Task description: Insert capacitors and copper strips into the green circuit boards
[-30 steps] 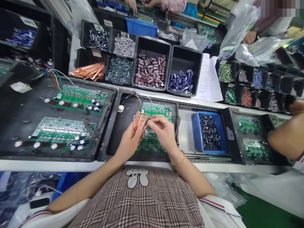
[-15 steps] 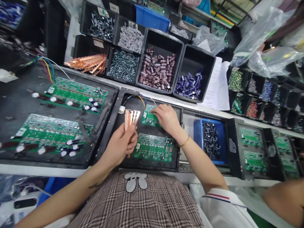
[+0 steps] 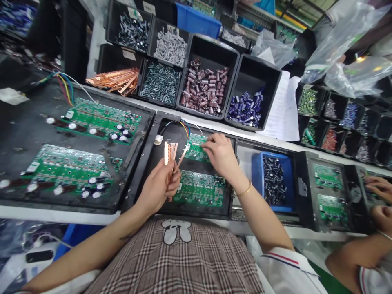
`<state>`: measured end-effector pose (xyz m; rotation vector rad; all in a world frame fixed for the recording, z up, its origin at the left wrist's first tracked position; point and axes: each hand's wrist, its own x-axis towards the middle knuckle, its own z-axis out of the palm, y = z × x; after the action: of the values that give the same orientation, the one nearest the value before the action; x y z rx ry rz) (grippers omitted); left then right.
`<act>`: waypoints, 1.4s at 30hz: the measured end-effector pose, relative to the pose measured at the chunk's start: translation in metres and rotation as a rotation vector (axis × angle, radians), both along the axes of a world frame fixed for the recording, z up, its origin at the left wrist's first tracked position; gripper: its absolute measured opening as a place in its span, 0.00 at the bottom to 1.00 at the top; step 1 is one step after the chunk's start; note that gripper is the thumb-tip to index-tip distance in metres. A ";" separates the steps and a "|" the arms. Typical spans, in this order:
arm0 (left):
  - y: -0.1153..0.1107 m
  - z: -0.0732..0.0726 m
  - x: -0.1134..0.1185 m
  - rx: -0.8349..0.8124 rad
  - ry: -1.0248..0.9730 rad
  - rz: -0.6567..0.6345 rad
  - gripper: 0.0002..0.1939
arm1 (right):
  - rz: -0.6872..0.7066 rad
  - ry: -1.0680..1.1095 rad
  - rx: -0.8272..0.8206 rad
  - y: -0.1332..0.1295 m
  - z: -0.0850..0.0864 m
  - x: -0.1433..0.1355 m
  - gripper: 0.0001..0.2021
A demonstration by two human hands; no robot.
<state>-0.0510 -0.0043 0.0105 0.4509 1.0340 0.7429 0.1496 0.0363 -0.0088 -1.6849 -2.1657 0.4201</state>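
Note:
In my left hand [image 3: 162,181], a fanned bundle of copper strips [image 3: 172,154] is gripped upright, one strip leaning out to the right. My right hand [image 3: 221,152] is closed, its fingertips pinched together on the upper green circuit board [image 3: 194,153]. What the pinch holds is too small to make out; a thin pale line on the board runs up to the fingertips. Just below lies a second circuit board [image 3: 200,190] in the same black tray [image 3: 159,118]. Coloured wires [image 3: 184,127] with a white connector [image 3: 158,140] trail from the upper board.
Behind the tray stand black bins of capacitors [image 3: 204,87] and a bin of copper strips [image 3: 118,79]. A blue bin [image 3: 272,181] sits right. At left, another tray holds populated boards [image 3: 76,163]. Another person's hands [image 3: 381,196] work at far right.
The copper strips in my left hand have fanned apart, one now leaning right. My right hand stays at the upper board. The other person's hands have come into view at right.

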 end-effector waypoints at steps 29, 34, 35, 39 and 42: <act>-0.009 -0.009 -0.007 0.056 0.113 -0.050 0.25 | 0.091 -0.204 0.065 -0.015 -0.030 -0.004 0.12; -0.015 -0.007 -0.008 0.070 0.094 -0.001 0.18 | 0.102 -0.184 0.101 -0.014 -0.035 -0.004 0.12; -0.015 -0.007 -0.008 0.065 0.095 0.012 0.17 | 0.104 -0.183 0.103 -0.014 -0.035 -0.004 0.12; -0.013 -0.008 -0.006 0.056 0.085 0.048 0.14 | 0.109 -0.180 0.083 -0.015 -0.027 -0.003 0.12; -0.012 -0.008 -0.004 0.093 0.054 0.057 0.14 | 0.042 -0.008 0.042 -0.024 -0.008 -0.007 0.09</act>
<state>-0.0546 -0.0168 0.0026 0.5261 1.0696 0.8355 0.1427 0.0126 -0.0169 -1.6239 -2.2031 0.3777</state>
